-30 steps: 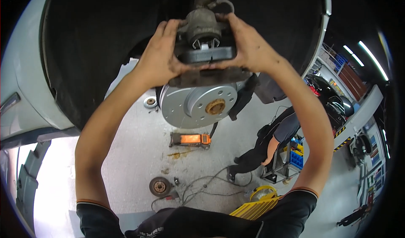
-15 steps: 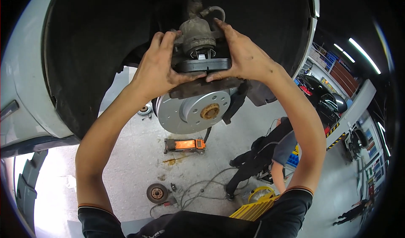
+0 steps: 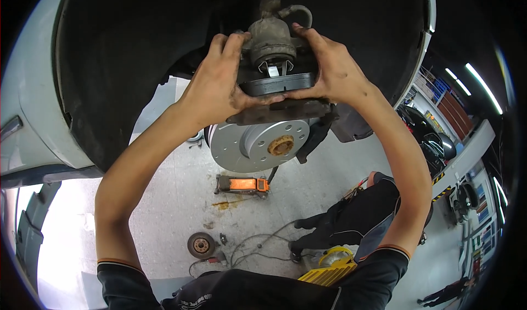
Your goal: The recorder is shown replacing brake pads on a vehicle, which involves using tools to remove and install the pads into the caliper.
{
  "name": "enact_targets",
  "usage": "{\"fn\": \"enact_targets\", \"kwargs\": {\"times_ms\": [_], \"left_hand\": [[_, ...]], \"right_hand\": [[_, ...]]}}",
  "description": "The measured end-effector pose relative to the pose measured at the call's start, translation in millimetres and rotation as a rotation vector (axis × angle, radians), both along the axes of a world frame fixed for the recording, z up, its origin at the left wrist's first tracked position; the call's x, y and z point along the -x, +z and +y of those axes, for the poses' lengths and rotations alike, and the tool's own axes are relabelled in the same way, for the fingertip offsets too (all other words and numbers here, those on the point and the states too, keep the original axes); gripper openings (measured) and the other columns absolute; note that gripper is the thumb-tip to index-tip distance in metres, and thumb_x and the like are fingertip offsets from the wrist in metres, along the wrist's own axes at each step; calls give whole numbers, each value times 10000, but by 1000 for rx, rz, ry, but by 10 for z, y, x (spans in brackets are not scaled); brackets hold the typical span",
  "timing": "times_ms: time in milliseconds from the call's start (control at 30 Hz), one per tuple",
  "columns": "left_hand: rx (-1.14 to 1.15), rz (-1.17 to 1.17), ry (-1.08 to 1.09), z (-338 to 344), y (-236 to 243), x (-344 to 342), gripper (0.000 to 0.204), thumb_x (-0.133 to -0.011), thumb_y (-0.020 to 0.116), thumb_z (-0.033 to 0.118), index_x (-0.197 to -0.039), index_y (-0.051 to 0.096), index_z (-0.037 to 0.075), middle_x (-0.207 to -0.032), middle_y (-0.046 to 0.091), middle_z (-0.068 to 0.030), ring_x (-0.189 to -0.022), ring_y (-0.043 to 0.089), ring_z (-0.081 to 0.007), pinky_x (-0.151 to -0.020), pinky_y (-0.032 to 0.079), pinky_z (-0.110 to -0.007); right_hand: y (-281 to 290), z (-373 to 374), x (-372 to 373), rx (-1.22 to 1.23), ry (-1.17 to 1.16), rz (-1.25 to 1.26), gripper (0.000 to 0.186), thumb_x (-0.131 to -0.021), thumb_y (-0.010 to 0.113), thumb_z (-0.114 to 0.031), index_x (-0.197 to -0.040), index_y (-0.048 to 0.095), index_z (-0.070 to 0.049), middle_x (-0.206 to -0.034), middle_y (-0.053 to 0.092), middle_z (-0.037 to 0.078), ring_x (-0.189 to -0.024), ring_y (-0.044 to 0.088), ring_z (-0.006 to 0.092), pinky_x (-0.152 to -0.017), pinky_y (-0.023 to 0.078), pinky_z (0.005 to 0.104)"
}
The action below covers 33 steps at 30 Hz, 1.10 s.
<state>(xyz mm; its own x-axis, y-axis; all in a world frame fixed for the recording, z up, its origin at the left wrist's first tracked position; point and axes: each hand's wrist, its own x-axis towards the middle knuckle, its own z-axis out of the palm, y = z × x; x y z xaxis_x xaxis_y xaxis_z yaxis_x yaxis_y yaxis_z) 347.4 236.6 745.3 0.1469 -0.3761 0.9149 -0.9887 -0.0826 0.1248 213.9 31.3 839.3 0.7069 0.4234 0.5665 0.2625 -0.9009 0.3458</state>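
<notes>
My left hand [image 3: 214, 82] and my right hand [image 3: 341, 71] clasp a grey brake caliper [image 3: 272, 38] from both sides. Their fingers reach around its body, and both thumbs lie along the near edge of a dark brake pad [image 3: 278, 84], their tips almost meeting. Bright spring clips [image 3: 276, 68] show between the pad and the caliper's piston side. A brown, rusty outer part of the caliper [image 3: 288, 111] lies just below the thumbs. Beneath it is a shiny brake disc [image 3: 233, 148] with a rusty hub centre. Some of my fingertips are hidden behind the caliper.
A dark wheel arch [image 3: 126, 63] surrounds the work. On the floor stand an orange trolley jack [image 3: 241, 185] and a worn brake disc [image 3: 201, 245], with cables [image 3: 258, 244] nearby. A co-worker in dark clothes [image 3: 357, 211] bends at the right, beside a yellow object [image 3: 329, 271].
The view has shifted, so hands and caliper sit farther right. The pad looks slightly more tilted, and my thumbs are closer together. The co-worker has changed posture, leaning farther forward.
</notes>
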Motion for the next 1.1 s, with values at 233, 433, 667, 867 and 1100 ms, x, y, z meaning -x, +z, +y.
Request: {"fn": "enact_targets", "kwargs": {"times_ms": [233,433,667,867,1100], "left_hand": [[83,55,-38,2,-8,18,976,-601,991,387,-1362,510,8,-1255,596,-204,-1192,619,-372,-1025,523,-459],[111,33,-26,22,-46,37,955,-589,991,388,-1332,536,-3,-1225,618,-213,-1160,635,-385,-1006,530,-464],[113,-126,-25,42,-43,46,1101,-585,980,500,-1365,469,-87,-1194,528,-240,-1095,606,-383,-916,567,-444],[106,-122,-39,41,-83,77,1111,-585,987,471,-1367,454,-111,-1187,516,-260,-1096,594,-399,-916,568,-450],[87,-114,-75,91,-124,92,1104,-580,997,396,-1414,438,-63,-1187,481,-256,-1093,585,-424,-918,570,-462]], "right_hand": [[-51,-25,-11,-11,42,-34,1243,-582,934,-620,-1478,420,71,-1215,649,311,-1123,677,443,-984,565,455],[-50,-43,-17,30,67,-60,1281,-545,934,-650,-1479,443,76,-1224,652,313,-1128,679,441,-998,556,453],[-94,-88,-36,30,121,-84,1252,-536,957,-605,-1469,466,69,-1165,672,298,-1062,708,422,-932,587,440],[-101,-93,-31,34,182,-122,1209,-528,967,-583,-1449,508,53,-1079,696,278,-976,730,414,-874,602,426],[-168,0,78,12,150,-99,1228,-540,966,-553,-1474,466,67,-1017,674,249,-899,712,407,-818,595,434]]}}
